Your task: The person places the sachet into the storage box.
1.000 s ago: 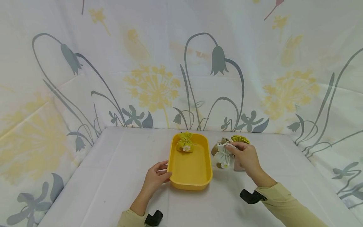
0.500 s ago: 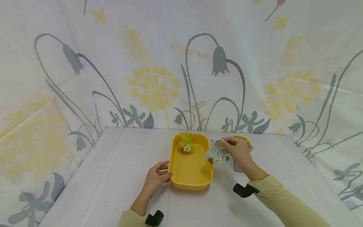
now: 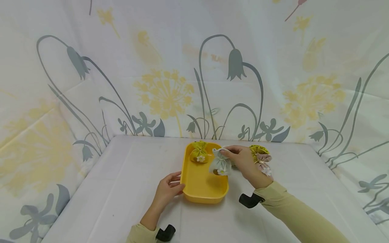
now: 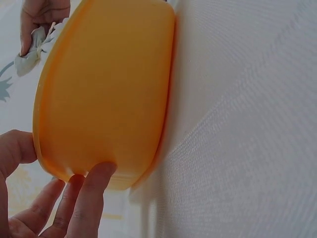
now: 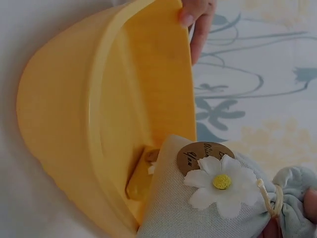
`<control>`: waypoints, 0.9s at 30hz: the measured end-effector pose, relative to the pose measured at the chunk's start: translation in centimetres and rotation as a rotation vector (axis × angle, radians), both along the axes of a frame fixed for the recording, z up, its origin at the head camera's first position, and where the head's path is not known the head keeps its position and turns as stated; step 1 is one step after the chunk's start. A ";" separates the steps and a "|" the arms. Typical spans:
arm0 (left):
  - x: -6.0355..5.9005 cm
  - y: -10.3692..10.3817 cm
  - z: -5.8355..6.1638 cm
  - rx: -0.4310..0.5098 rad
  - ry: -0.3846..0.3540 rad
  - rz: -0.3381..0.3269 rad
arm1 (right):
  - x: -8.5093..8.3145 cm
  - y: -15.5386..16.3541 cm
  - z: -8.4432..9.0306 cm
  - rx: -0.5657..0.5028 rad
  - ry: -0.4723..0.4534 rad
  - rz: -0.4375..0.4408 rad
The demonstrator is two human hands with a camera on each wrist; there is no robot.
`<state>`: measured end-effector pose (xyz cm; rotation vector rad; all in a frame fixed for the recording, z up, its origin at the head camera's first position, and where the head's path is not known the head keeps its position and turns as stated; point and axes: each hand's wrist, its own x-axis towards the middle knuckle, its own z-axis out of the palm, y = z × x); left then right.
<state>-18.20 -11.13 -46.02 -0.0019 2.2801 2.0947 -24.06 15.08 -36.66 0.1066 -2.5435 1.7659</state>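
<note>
My right hand pinches the gathered neck of a pale grey-green drawstring pouch. The pouch hangs over the right side of a yellow plastic tray; a white flower and a round brown tag show on its front. My left hand grips the tray's left edge, thumb over the rim and fingers against the outer wall. Inside the tray, at the far end, sits a yellow-green pouch with a small white flower.
Right of the tray, partly hidden behind my right hand, are a pink pouch and another yellow-green pouch. All stand on a white-covered table, with a flower-printed cloth rising behind its far edge.
My right hand has carried the pale pouch left, from among the other pouches to over the tray. The pink pouch has come into fuller view. My left hand has stayed at the tray's edge.
</note>
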 end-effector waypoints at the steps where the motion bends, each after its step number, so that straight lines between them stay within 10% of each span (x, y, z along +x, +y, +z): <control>1: 0.2 0.0 0.4 0.000 -0.001 -0.002 | -0.1 -0.2 -0.1 -0.002 0.000 0.003; 7: 1.1 0.3 2.3 -0.008 -0.020 0.000 | -0.7 -1.4 -0.4 -0.012 -0.008 0.025; 12: 0.2 0.1 0.5 -0.003 -0.017 0.004 | -1.3 -2.4 -0.7 -0.041 -0.003 0.053; 27: 0.2 0.0 0.4 -0.006 -0.012 -0.005 | -3.3 -5.8 -2.8 -0.108 -0.067 0.055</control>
